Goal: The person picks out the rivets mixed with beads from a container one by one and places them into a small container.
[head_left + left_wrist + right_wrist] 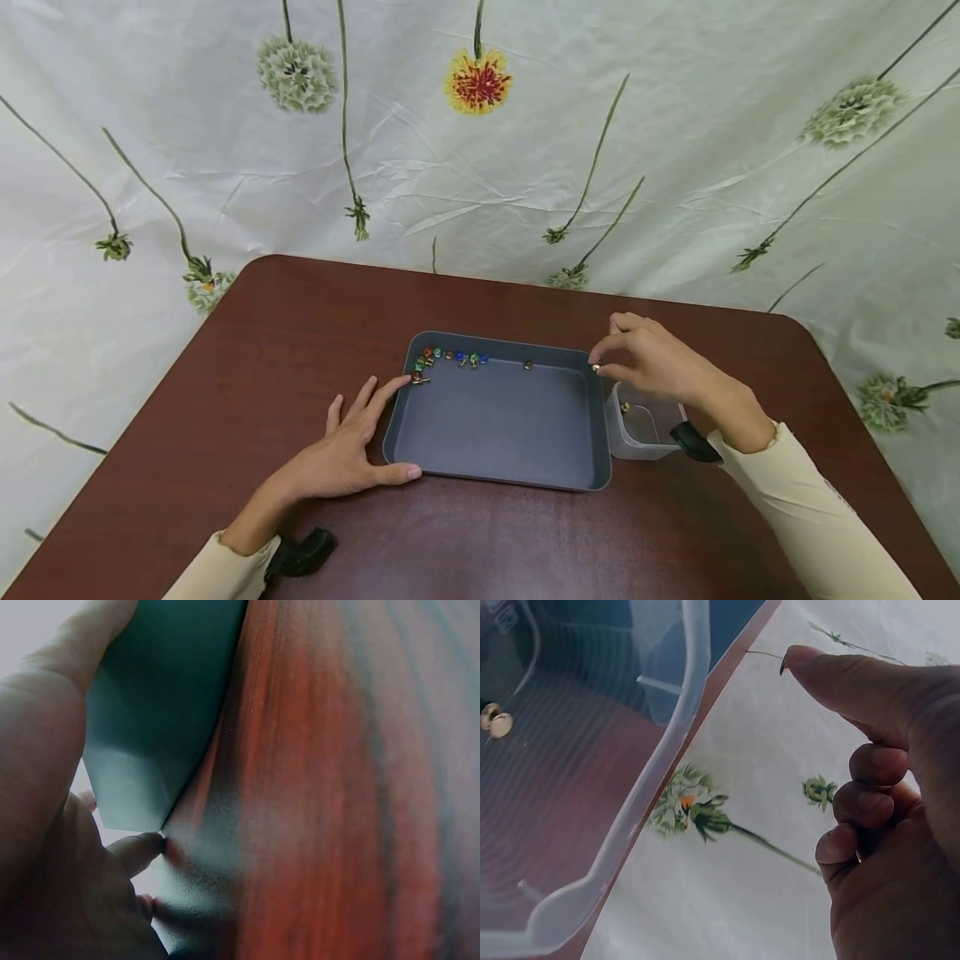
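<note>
My left hand (341, 454) is spread at the left end of a dark grey tray (495, 425), with the thumb along the front rim and the index finger at the left rim. In the left wrist view, fingers bracket the tray's corner (135, 787). Over the tray's back right corner, my right hand (652, 358) pinches a small gold push pin (595, 367) between thumb and index finger. Its other fingers are curled in the right wrist view. Several colored and gold push pins (460, 357) line the tray's back left edges. One gold push pin (528, 365) lies farther right.
Against the tray's right side stands a clear plastic container (637, 450), holding gold push pins (496, 721). Both are on a dark red-brown wooden table (315, 333). A white flower-printed cloth (420, 150) hangs behind the table. Black camera straps (303, 552) circle the wrists.
</note>
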The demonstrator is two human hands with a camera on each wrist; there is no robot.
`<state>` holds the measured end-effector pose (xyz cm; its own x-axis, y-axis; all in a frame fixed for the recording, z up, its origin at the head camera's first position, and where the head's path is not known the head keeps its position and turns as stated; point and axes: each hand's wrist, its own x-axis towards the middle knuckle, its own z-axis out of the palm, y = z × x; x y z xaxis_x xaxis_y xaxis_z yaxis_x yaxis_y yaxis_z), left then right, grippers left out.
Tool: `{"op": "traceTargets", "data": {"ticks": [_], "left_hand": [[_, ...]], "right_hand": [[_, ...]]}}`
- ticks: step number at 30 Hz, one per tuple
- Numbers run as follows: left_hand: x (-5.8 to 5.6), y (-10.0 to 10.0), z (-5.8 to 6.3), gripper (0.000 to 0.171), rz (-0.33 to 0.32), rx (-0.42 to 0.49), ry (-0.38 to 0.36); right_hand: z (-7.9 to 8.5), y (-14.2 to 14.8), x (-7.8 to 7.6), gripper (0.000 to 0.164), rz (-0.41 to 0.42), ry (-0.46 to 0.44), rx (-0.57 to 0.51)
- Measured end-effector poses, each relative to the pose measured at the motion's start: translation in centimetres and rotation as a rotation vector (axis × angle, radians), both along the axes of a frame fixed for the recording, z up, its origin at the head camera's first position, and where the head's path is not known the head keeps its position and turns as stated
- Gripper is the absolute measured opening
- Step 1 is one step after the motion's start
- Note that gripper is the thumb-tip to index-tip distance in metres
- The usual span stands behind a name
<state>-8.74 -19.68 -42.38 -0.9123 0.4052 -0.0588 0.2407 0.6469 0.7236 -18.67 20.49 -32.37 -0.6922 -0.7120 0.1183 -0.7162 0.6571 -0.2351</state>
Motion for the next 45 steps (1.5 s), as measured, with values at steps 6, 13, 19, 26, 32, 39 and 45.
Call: {"op": "traceTargets", "data": {"ticks": [6, 13, 19, 26, 32, 39, 45], "left_hand": [[0.0, 0.0, 0.0, 0.104, 0.002, 0.002, -0.002], [0.0, 0.0, 0.1, 0.104, 0.004, -0.001, -0.006], [0.1, 0.1, 0.0, 0.104, 0.006, 0.002, -0.007], [0.1, 0.1, 0.0, 0.103, 0.008, 0.001, -0.002], [0.1, 0.2, 0.0, 0.104, 0.011, -0.001, -0.001], [0.1, 0.1, -0.2, 0.104, 0.013, 0.002, 0.005], [0.1, 0.0, -0.1, 0.104, 0.013, -0.002, 0.008]], "right_hand": [[-0.1, 1.4, 0.5, 0.018, -0.008, 0.032, -0.029], [-0.1, 2.8, 1.0, 0.019, -0.016, 0.073, -0.068], [-0.3, 3.8, 1.6, 0.021, -0.043, 0.061, -0.054], [-0.9, 4.6, 2.2, 0.019, -0.073, 0.026, -0.036], [-1.2, 5.0, 2.5, 0.019, -0.108, -0.022, -0.017], [-1.3, 5.2, 2.6, 0.019, -0.125, -0.024, -0.007], [-1.4, 5.2, 2.6, 0.019, -0.124, -0.021, -0.009]]}}
